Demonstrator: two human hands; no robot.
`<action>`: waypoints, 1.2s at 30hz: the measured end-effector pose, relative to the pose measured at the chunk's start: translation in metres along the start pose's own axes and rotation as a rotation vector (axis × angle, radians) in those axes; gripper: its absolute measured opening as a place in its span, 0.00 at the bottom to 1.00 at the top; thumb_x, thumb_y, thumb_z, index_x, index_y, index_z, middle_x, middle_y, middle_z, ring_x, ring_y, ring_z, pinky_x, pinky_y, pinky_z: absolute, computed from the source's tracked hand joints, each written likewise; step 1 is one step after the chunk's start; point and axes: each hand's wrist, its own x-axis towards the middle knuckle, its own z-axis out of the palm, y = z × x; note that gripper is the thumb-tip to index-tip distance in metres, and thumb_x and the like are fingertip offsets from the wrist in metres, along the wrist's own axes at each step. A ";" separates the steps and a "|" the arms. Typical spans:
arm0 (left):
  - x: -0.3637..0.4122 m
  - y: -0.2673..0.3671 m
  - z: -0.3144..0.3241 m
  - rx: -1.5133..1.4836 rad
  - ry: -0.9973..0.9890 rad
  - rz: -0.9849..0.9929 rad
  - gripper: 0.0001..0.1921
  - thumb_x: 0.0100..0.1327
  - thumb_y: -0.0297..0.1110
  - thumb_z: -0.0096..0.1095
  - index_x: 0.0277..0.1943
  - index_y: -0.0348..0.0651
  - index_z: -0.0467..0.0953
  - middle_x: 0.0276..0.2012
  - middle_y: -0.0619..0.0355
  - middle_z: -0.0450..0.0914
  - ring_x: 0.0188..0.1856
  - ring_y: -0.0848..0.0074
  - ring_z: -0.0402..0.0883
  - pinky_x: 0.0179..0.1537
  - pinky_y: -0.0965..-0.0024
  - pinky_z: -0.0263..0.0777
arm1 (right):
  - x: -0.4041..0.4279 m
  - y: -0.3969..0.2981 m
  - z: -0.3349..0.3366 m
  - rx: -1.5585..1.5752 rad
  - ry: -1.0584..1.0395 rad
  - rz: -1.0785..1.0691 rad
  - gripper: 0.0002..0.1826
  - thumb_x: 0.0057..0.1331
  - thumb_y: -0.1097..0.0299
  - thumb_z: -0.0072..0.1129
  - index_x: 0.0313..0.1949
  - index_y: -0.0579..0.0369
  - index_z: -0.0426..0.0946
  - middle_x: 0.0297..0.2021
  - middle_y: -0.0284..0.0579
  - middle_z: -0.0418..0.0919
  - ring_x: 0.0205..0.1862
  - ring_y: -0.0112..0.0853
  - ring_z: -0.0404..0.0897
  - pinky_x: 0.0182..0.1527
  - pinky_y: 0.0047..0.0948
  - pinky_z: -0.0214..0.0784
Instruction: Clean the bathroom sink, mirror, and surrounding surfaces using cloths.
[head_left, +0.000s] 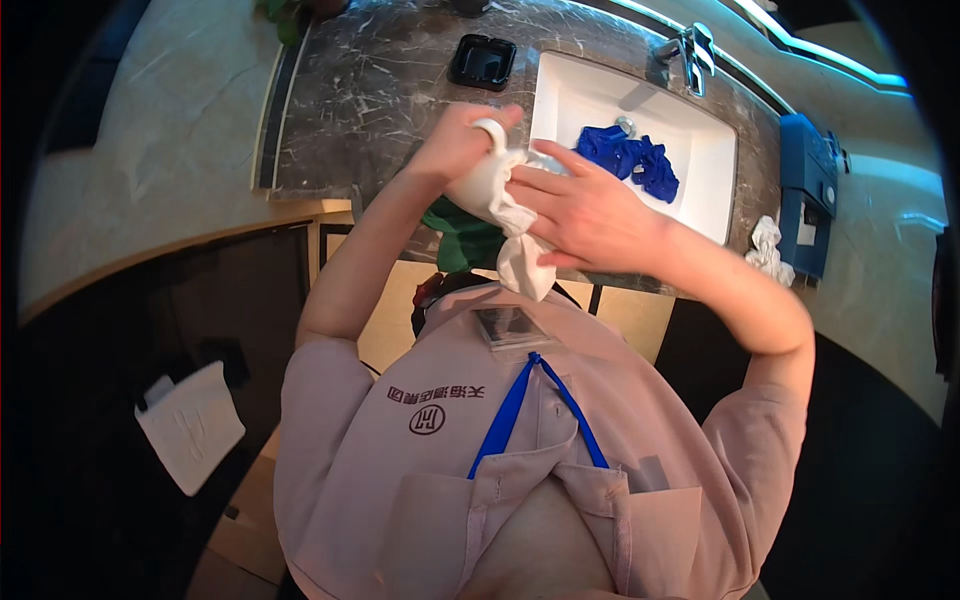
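My left hand (469, 142) is closed around a white item with a curved rim or handle, which looks like a cup partly wrapped in a white cloth (517, 247). Spread fingers of my right hand (585, 210) press on the cloth, whose end hangs down toward my shirt. Below the hands, a green cloth (465, 236) lies over the counter's front edge. Crumpled blue rubber gloves or a blue cloth (630, 161) lie in the white sink (709, 142), to the right of my hands; which of the two I cannot tell.
A black square ashtray (483, 62) stands on the dark marble counter (360, 90), left of the sink. The chrome faucet (690, 56) is behind the basin. At the right are a blue box-shaped holder (810, 180) and crumpled white tissue (769, 251). A cabinet door is at the lower left.
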 end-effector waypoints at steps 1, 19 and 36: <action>0.005 0.001 -0.004 -0.004 -0.024 0.004 0.19 0.69 0.45 0.59 0.28 0.39 0.79 0.24 0.65 0.76 0.26 0.87 0.71 0.27 0.77 0.64 | 0.018 0.008 0.009 -0.112 -0.175 -0.118 0.15 0.55 0.59 0.61 0.41 0.47 0.81 0.45 0.37 0.79 0.60 0.32 0.68 0.65 0.50 0.54; 0.050 0.075 -0.036 0.713 0.266 1.360 0.20 0.61 0.26 0.62 0.18 0.41 0.59 0.15 0.56 0.56 0.16 0.62 0.59 0.22 0.59 0.51 | 0.092 0.029 0.072 1.455 0.880 0.775 0.27 0.46 0.77 0.63 0.50 0.58 0.73 0.46 0.48 0.79 0.47 0.42 0.80 0.51 0.38 0.72; 0.057 0.028 -0.100 0.344 -0.259 0.145 0.20 0.69 0.42 0.59 0.23 0.37 0.75 0.20 0.62 0.73 0.23 0.84 0.68 0.24 0.70 0.62 | 0.142 0.004 0.026 -0.382 -0.563 0.229 0.10 0.55 0.67 0.59 0.37 0.43 0.82 0.43 0.32 0.80 0.42 0.29 0.80 0.35 0.31 0.68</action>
